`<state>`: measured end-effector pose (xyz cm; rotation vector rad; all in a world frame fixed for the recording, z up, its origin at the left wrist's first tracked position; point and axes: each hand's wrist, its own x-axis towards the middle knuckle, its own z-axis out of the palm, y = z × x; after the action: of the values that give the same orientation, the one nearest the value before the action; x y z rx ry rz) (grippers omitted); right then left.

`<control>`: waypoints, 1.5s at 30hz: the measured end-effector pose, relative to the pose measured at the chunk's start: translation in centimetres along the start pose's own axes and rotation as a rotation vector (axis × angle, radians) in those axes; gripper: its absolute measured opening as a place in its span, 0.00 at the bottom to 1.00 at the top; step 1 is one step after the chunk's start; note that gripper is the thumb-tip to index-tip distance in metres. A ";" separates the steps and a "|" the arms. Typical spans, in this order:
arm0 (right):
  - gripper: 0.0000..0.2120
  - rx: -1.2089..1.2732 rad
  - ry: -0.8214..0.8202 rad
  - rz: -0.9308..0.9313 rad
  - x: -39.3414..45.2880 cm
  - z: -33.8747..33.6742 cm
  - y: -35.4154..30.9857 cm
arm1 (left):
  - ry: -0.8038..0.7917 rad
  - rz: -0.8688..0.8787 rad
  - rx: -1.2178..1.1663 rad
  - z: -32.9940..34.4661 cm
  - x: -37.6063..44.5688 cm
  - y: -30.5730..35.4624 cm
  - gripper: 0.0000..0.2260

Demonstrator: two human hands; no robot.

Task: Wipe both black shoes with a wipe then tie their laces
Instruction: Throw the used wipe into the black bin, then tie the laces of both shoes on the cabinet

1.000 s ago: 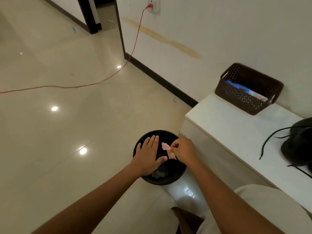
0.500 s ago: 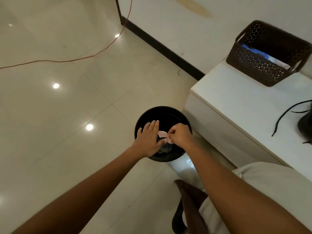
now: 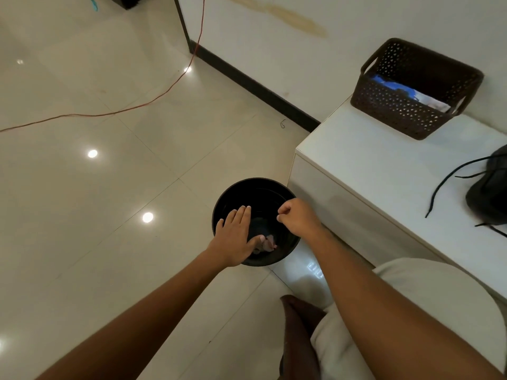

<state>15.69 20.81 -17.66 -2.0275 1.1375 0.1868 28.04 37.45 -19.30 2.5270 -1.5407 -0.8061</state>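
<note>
While a crumpled pink wipe (image 3: 269, 243) lies limp in the black bin (image 3: 219, 215), the left hand (image 3: 236, 237) spreads flat above; the right hand (image 3: 297, 219) curls empty.

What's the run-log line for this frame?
stage: wipe disposal | wipe: lying in black bin | left hand: open over bin | right hand: curled, empty | shoe: laces untied
</note>
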 end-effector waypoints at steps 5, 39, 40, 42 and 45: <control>0.17 0.081 0.108 -0.003 -1.5 -4.5 0.8 | 0.060 0.096 0.015 -2.2 1.0 4.0 0.37; 0.31 0.007 0.814 0.215 -25.1 -29.9 25.3 | 0.134 0.806 0.328 -6.1 5.7 46.8 0.37; 0.31 0.025 0.830 0.219 -25.1 -30.7 25.7 | 0.141 0.811 0.324 -6.2 6.1 47.4 0.37; 0.32 0.068 0.852 0.235 -24.4 -32.3 26.7 | 0.160 0.823 0.310 -6.4 7.1 48.8 0.36; 0.33 0.126 0.870 0.269 -22.7 -34.3 28.2 | 0.193 0.830 0.264 -6.6 8.8 51.3 0.35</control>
<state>-27.58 3.81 0.45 -1.8550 1.8836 -0.6859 -7.08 3.40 -0.46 1.7059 -2.4321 -0.2428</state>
